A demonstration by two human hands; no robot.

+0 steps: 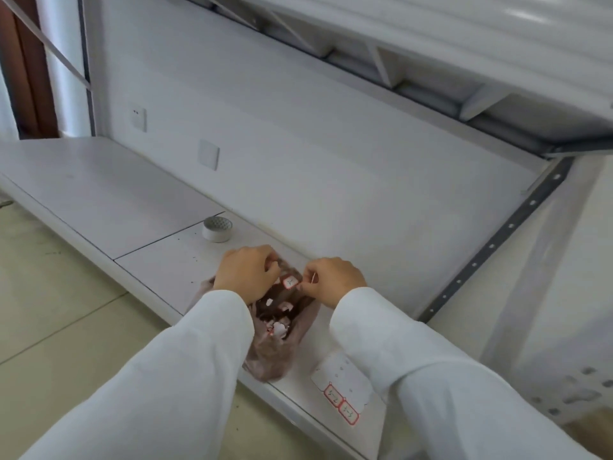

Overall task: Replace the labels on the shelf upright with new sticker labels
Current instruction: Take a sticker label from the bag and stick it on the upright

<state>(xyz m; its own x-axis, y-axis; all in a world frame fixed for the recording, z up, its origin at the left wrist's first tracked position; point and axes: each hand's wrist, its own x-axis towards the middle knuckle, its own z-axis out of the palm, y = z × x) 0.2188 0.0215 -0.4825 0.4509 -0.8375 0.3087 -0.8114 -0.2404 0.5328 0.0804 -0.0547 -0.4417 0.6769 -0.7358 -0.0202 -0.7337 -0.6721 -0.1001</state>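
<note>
A small red-bordered white label [289, 282] hangs between my two hands above an open brownish plastic bag [275, 350]. My right hand [331, 280] pinches the label's right edge. My left hand [247, 272] is curled, fingers at the bag's rim beside the label; its grip is partly hidden. Torn white and red label scraps [278, 327] lie inside the bag. A sticker sheet [343, 390] with two red-bordered labels left on it lies flat on the shelf to the right of the bag. The grey perforated shelf upright [497, 240] rises at the right.
The white shelf board [109, 197] runs from far left to near right along a white wall. A small round white-and-grey puck [217, 229] sits on it behind my hands. Another shelf [431, 44] overhangs above. Tiled floor [49, 293] lies to the left.
</note>
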